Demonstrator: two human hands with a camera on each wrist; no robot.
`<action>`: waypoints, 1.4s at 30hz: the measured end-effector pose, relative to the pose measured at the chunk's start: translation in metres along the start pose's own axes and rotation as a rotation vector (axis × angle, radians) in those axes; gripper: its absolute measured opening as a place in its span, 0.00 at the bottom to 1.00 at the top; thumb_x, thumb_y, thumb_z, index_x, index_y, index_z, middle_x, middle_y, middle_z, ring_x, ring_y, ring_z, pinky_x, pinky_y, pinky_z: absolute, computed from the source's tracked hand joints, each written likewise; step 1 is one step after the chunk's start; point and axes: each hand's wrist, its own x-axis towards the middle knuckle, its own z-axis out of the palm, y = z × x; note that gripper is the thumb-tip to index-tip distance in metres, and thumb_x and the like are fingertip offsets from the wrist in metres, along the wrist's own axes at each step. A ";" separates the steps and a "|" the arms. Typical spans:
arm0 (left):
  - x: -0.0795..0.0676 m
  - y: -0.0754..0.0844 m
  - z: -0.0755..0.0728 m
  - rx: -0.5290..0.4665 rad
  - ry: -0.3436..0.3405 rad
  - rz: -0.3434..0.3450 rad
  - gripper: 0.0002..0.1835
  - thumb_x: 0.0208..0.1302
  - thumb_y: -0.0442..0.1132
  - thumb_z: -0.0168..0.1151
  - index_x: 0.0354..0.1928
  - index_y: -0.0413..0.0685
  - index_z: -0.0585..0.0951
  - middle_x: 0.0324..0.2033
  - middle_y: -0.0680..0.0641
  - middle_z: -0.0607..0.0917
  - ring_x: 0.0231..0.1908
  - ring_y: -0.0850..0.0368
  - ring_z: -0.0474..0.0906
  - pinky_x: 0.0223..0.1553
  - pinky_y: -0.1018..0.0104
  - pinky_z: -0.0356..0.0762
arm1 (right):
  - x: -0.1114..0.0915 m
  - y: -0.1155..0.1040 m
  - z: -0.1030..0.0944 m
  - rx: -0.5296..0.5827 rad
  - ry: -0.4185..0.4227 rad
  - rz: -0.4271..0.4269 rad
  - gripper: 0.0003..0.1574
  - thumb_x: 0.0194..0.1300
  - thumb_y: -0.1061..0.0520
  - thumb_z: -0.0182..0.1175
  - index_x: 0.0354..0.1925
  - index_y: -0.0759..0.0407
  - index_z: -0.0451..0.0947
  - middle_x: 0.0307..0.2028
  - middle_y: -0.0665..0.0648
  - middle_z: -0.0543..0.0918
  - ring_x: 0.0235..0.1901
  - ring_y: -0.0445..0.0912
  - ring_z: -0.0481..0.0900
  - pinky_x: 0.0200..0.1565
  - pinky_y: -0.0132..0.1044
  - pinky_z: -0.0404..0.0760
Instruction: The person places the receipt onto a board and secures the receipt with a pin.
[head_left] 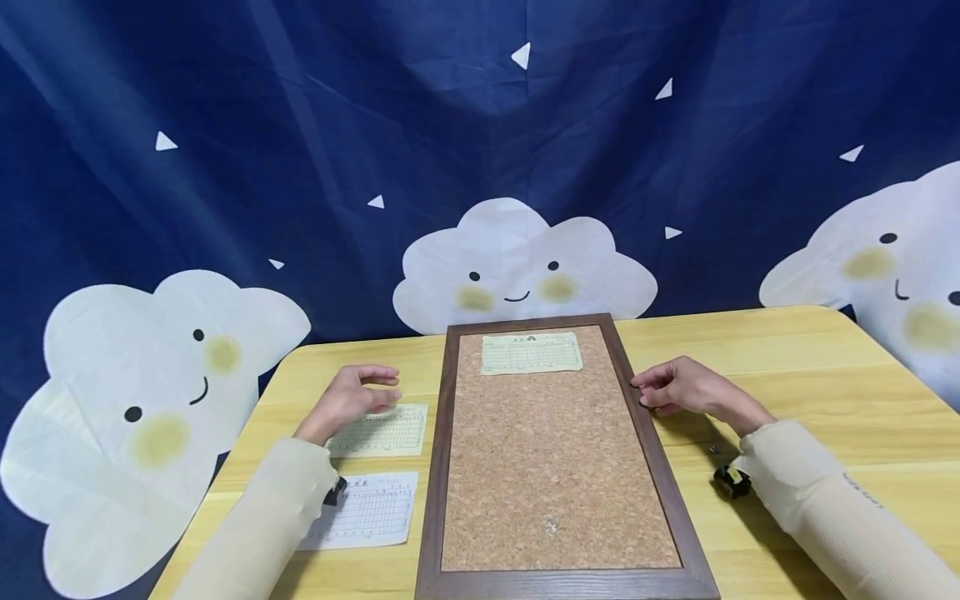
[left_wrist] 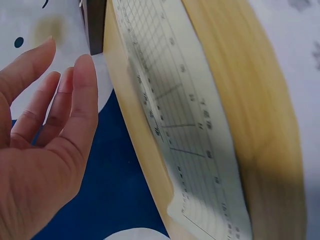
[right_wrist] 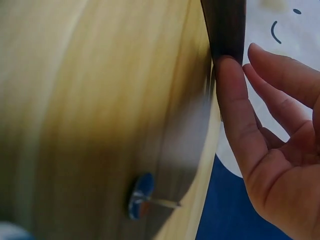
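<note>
Just below the left hand (head_left: 348, 402), on its near side, with fingers and thumb parted: pale-green printed paper form (head_left: 386, 435), long axis left to right, left of the brown-framed rectangular cork board (head_left: 555, 475). Seemingly touching the board's right edge: right hand (head_left: 686, 387), fingers loosely apart. Beneath: yellow wood-grain counter (head_left: 847, 392); beyond: navy cloud-printed curtain (head_left: 337, 108).

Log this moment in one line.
left grip: empty, near green slip | right grip: at right edge of corkboard | upper slip: on corkboard | blue thumbtack: on table
</note>
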 end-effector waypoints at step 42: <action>-0.032 -0.038 -0.044 0.087 0.079 -0.100 0.29 0.61 0.32 0.70 0.62 0.29 0.74 0.57 0.32 0.79 0.40 0.58 0.83 0.40 0.64 0.84 | -0.001 0.005 0.003 0.020 0.032 -0.005 0.23 0.65 0.70 0.62 0.57 0.80 0.74 0.49 0.69 0.83 0.36 0.42 0.83 0.40 0.42 0.86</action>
